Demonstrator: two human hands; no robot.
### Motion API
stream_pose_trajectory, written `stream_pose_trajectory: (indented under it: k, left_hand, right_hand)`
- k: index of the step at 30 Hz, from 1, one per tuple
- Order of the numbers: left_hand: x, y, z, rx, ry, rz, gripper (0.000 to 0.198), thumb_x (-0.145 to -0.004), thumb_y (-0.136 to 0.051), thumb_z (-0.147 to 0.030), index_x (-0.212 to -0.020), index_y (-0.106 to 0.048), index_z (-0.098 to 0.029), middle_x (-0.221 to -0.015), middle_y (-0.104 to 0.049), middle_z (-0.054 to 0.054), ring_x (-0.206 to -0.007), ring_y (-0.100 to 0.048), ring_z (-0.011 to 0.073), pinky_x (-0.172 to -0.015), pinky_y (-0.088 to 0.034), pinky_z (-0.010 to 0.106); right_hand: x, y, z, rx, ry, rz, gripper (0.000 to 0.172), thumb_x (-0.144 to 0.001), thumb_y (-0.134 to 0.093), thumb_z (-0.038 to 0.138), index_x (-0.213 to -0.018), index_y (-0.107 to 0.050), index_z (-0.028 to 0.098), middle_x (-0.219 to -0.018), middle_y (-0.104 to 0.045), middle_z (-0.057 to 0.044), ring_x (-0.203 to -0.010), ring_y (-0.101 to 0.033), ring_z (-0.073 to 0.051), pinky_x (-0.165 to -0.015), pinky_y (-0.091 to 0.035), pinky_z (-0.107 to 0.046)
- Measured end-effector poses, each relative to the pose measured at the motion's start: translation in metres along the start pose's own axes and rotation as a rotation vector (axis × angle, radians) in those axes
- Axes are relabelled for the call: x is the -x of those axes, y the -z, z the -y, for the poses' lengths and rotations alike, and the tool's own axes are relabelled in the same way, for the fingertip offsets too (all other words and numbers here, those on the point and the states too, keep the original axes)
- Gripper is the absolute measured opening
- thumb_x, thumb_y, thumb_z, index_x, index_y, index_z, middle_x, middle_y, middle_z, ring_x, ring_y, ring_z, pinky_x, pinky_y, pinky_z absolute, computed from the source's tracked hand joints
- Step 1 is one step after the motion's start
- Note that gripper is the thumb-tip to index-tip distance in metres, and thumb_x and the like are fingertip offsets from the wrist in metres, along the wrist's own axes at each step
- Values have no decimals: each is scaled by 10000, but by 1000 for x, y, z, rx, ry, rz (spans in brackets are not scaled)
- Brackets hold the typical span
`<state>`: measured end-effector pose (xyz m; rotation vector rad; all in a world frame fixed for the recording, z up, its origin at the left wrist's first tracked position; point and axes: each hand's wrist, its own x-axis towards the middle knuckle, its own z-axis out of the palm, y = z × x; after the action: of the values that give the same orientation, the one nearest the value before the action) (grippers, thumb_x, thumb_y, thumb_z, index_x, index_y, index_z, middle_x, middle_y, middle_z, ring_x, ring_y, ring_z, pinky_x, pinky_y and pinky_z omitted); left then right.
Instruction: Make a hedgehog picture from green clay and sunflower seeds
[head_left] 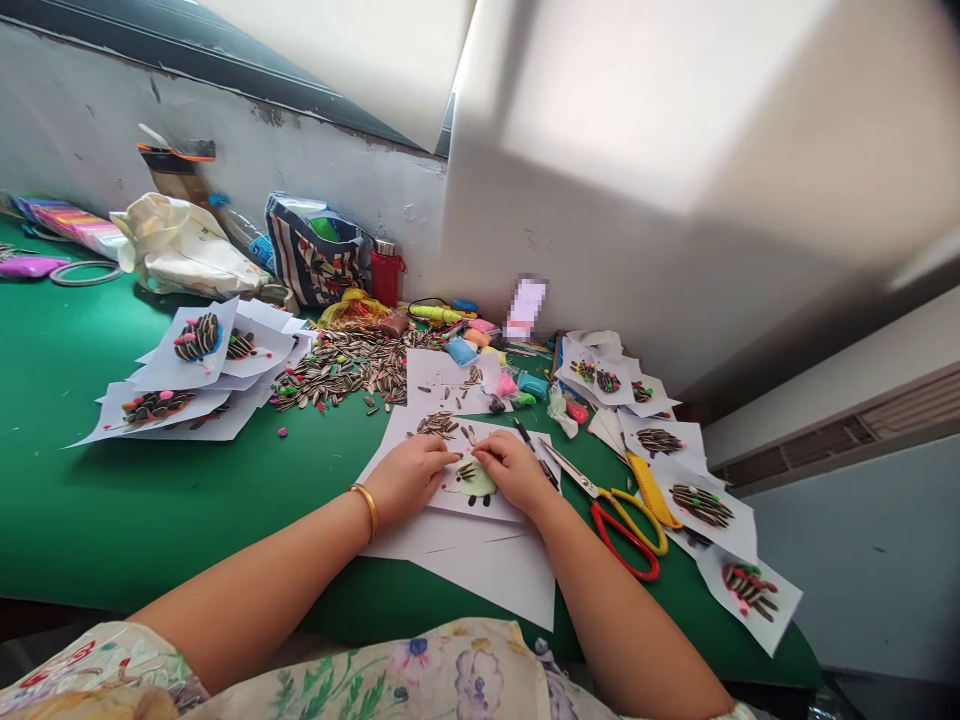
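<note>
A white sheet (397, 440) lies before me, bearing a pale green clay shape (475, 480) with a few striped sunflower seeds stuck on it and dark feet below. My left hand (410, 475) rests on the sheet left of the shape, fingers together near its edge; whatever they hold is too small to make out. My right hand (514, 472) is pinched just above the shape's right side, at a small seed-like piece. Loose seeds (436, 426) lie on the sheet above my hands.
Scissors (600, 493) and a yellow cutter (652, 490) lie right of my right hand. Finished seed pictures are stacked left (157, 400) and right (720, 510). Behind are a seed pile (352, 365), coloured clay (532, 385), bags (187, 250) and a red bottle (385, 275).
</note>
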<state>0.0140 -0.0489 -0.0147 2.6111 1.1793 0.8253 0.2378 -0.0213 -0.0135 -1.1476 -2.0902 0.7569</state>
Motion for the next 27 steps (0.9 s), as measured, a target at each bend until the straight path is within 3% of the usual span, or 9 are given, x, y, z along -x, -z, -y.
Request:
stream_pose_trajectory:
  k: [7, 11, 17, 24, 27]
  left_hand:
    - [-4, 2, 5, -120, 73, -80, 307, -873, -514, -109, -1102, -699, -199, -975, -657, 94, -898, -609, 221, -807, -491, 375]
    - [-10, 0, 3, -167, 96, -3, 255, -892, -570, -175, -1105, -694, -239, -951, -638, 73, -900, -584, 221, -809, -454, 371]
    - [-20, -2, -1, -206, 120, 65, 156, -922, -584, -259, -919, -739, -240, -884, -627, 66, -885, -564, 219, -804, -405, 374]
    - [-19, -2, -1, -173, 118, 28, 135, -914, -571, -199, -864, -696, -188, -851, -654, 60, -888, -598, 223, -798, -407, 365]
    - [-18, -3, 0, -127, 105, -26, 188, -894, -536, -117, -975, -688, -192, -828, -665, 54, -847, -621, 209, -774, -427, 342]
  right_hand:
    - [-1, 1, 2, -18, -13, -14, 145, -903, -568, 193, -896, -711, 219, -863, -626, -33, -864, -583, -177, -804, -466, -320]
    - [-1, 0, 2, -27, -14, -9, 136, -895, -579, 195, -895, -713, 220, -865, -627, -32, -856, -587, -176, -802, -469, -323]
    - [-1, -1, 1, -9, -14, -8, 134, -895, -577, 206, -886, -710, 222, -857, -633, -31, -845, -587, -181, -789, -470, -330]
    - [-1, 0, 1, 1, -7, -2, 139, -894, -579, 192, -885, -715, 218, -856, -634, -31, -848, -586, -178, -787, -462, -322]
    - [-1, 0, 2, -5, -8, -4, 140, -897, -577, 200, -902, -715, 220, -865, -636, -32, -855, -585, -178, -787, -462, -320]
